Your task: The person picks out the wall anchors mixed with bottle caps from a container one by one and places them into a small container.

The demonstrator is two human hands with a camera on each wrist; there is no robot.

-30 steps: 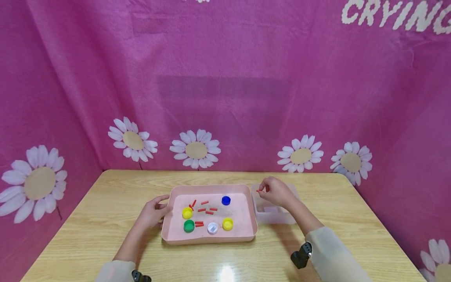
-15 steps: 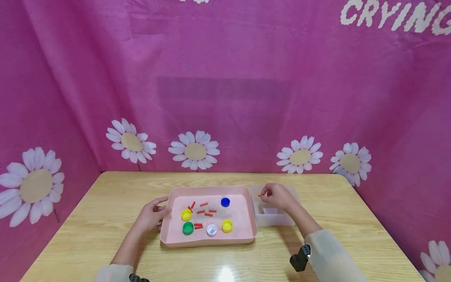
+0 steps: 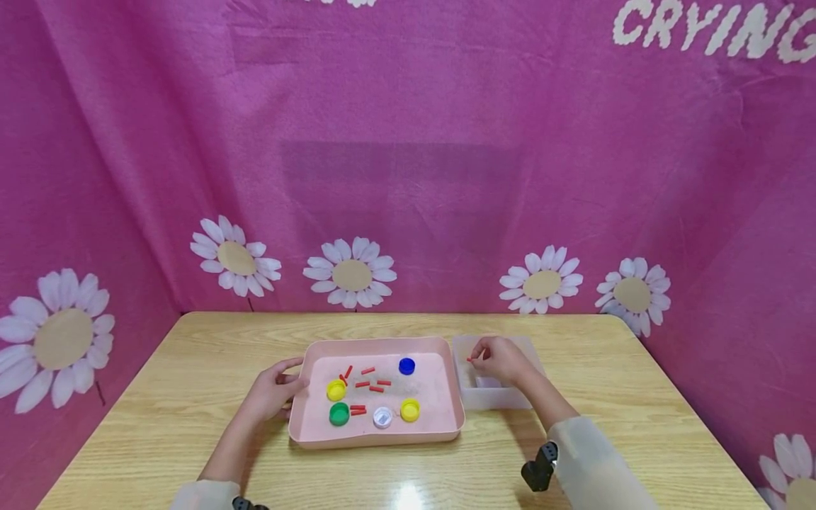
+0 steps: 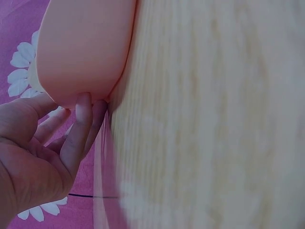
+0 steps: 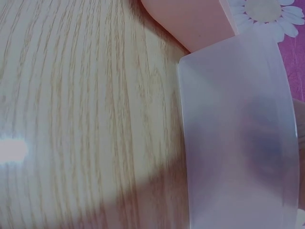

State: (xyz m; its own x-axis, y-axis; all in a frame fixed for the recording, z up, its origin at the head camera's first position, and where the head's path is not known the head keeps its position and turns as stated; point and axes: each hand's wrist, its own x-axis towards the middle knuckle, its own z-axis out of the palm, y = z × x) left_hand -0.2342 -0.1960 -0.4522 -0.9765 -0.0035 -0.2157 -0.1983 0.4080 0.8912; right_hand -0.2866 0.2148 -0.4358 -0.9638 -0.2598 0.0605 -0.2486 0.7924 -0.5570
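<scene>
My left hand [image 3: 270, 391] holds the left end of a pink tray [image 3: 376, 440], thumb at the rim and fingers against the outer wall, as the left wrist view also shows. In the tray lie several short red sticks [image 3: 376, 389], along with bottle caps: two yellow [image 3: 336, 390], one green [image 3: 339, 414], one white [image 3: 382, 418] and one blue [image 3: 406, 366]. Over a translucent box [image 3: 497, 399] at the tray's right side, my right hand [image 3: 500, 360] pinches a small red stick [image 3: 469, 359]. The box wall [image 5: 233, 119] mostly hides this hand in the right wrist view.
Tray and box stand side by side on a wooden table [image 3: 408, 474]. Behind the table hangs a pink cloth [image 3: 408, 177] printed with white flowers. The box's contents are partly covered by my right hand.
My right hand has lowered slightly toward the box, still pinching the red stick. The left hand keeps its hold on the tray, and the view has shifted a little.
</scene>
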